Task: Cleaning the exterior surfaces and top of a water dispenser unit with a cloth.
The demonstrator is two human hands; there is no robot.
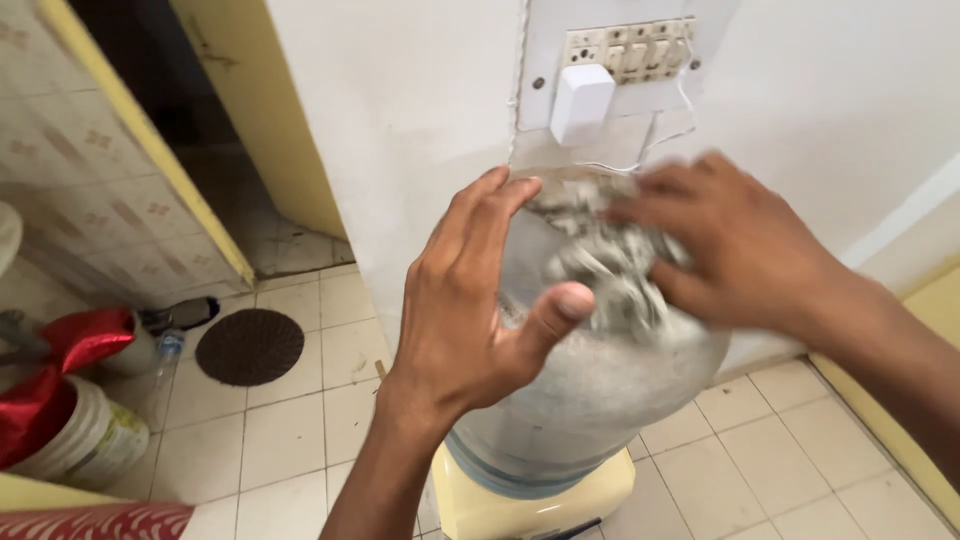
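I see my left hand (pixel 470 300) spread flat against the near side of the big clear water bottle (pixel 600 390), fingers reaching up toward its top and the thumb pressed across the front; it is an open palm bracing the bottle, not a closed grip. My right hand (pixel 735 250) lies over the top of the bottle from the right, fingers laid on a crumpled grey-white cloth (pixel 600 265) bunched there. That hand is blurred, so I cannot tell whether it pinches the cloth or only presses on it.

The bottle sits upside down on a cream-coloured dispenser (pixel 535 500), which stands on the pale tiled floor (pixel 290 420) close against the white wall (pixel 420 110). On the wall just above the bottle is a switchboard (pixel 630 48) with 1 white plug-in adapter (pixel 580 100) and a thin wire trailing down.

Well off to the left lie a round dark mat (pixel 250 346), a white bucket (pixel 85 435) draped in red cloth (pixel 55 375), and a small plastic bottle (pixel 168 348) beside it. A yellow door frame (pixel 250 110) stands at the left of the wall
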